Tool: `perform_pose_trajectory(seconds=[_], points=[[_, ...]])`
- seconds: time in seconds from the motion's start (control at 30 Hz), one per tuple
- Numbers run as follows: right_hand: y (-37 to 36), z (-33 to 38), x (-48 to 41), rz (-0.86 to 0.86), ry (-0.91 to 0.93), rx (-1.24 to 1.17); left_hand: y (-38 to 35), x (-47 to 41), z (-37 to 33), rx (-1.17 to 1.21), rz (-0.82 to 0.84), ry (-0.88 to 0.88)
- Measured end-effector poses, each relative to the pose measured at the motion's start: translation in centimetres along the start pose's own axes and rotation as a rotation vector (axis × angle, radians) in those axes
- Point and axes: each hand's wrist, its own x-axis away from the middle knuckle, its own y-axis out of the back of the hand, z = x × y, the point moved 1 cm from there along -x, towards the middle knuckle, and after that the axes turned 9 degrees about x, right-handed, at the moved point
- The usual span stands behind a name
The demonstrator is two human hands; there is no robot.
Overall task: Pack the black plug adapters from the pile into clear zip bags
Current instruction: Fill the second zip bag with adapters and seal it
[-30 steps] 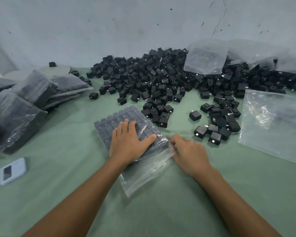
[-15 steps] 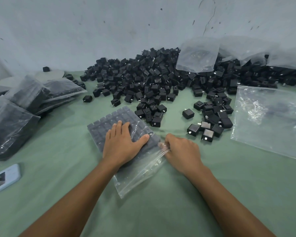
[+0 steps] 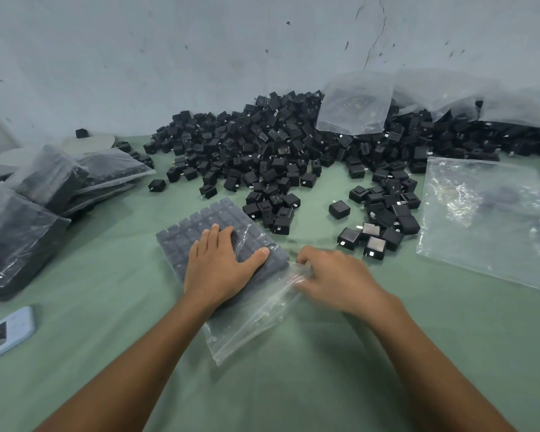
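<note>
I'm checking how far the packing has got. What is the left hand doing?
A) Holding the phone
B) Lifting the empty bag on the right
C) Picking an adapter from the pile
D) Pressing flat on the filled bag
D: the left hand lies flat, fingers straight, on the filled zip bag, while the right hand pinches that bag's clear end.

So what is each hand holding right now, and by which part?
The right hand pinches the zip bag at its loose empty end, beside the packed adapters. The left hand holds nothing; it lies flat, pressing on the filled part.
</note>
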Motion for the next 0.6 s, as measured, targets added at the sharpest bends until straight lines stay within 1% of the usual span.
perform_pose_trajectory(seconds=[0.03, 0.07, 0.1, 0.13, 0.17, 0.2, 0.23, 0.27, 0.33, 0.4, 0.5, 0.57, 0.6], points=[[0.8, -0.8, 0.2, 0.089, 0.020, -0.056, 0.0, 0.0, 0.0, -0.002, -0.003, 0.001], [1.5, -1.6, 0.4, 0.132, 0.031, -0.140, 0.0, 0.0, 0.1, -0.002, -0.004, 0.002], [2.0, -2.4, 0.4, 0.106, 0.027, -0.233, 0.0, 0.0, 0.1, -0.002, -0.004, 0.004], [2.3, -3.2, 0.2, 0.008, 0.000, -0.294, 0.0, 0.0, 0.0, -0.003, -0.003, 0.005], [2.3, -3.9, -0.1, -0.140, -0.037, -0.263, 0.0, 0.0, 0.0, -0.004, -0.003, 0.006], [2.0, -4.4, -0.5, -0.262, -0.087, -0.121, 0.0, 0.0, 0.0, -0.005, -0.003, 0.005], [1.7, -4.7, -0.9, -0.321, -0.135, 0.057, 0.1, 0.0, -0.1, -0.003, -0.005, 0.004], [1.2, -4.8, -1.3, -0.321, -0.162, 0.203, 0.1, 0.0, -0.1, 0.002, -0.009, 0.004], [0.1, -4.8, -1.8, -0.260, -0.170, 0.344, 0.2, 0.1, -0.2, 0.011, -0.015, 0.005], [-0.3, -4.8, -1.9, -0.259, -0.164, 0.372, 0.3, 0.1, -0.2, 0.014, -0.015, 0.003], [-0.3, -4.9, -1.4, -0.319, -0.152, 0.360, 0.3, 0.1, -0.1, 0.024, -0.021, 0.002], [-0.2, -4.7, -0.8, -0.326, -0.124, 0.284, 0.3, 0.0, -0.1, 0.023, -0.025, 0.002], [0.0, -4.4, -0.3, -0.341, -0.107, 0.179, 0.2, 0.0, 0.0, 0.022, -0.026, 0.001]])
